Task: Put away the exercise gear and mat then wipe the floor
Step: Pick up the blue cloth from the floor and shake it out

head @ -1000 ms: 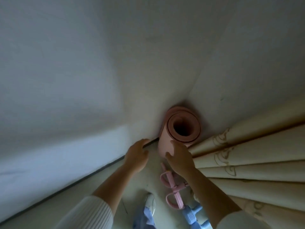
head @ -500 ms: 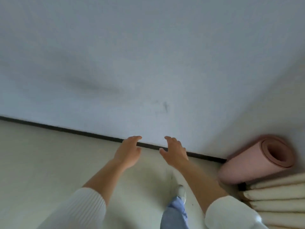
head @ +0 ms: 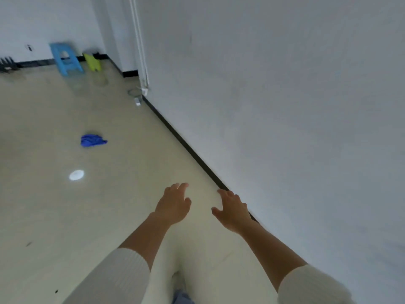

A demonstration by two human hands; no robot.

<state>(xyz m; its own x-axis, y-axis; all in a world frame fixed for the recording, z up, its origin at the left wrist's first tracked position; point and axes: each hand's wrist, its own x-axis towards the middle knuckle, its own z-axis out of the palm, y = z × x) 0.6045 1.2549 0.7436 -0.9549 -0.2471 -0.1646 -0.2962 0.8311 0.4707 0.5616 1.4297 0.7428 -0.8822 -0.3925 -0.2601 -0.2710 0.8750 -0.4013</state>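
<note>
A crumpled blue cloth (head: 93, 140) lies on the pale floor (head: 54, 205) well ahead and to the left of me. My left hand (head: 174, 204) and my right hand (head: 233, 210) are both held out in front, fingers apart, holding nothing. The right hand hovers near the black skirting (head: 190, 150) of the white wall. The pink mat and the exercise gear are out of view.
A blue plastic stool (head: 65, 59) and a yellow-green object (head: 93, 62) stand at the far wall. A dark rack (head: 7, 64) shows at the far left. A white pipe (head: 140, 42) runs down the wall corner. A bright light spot (head: 76, 174) reflects on the floor.
Both hands let go of the upright pink mat in the corner. My view swung left along the wall, so the mat and curtain left the frame and the open floor came in.
</note>
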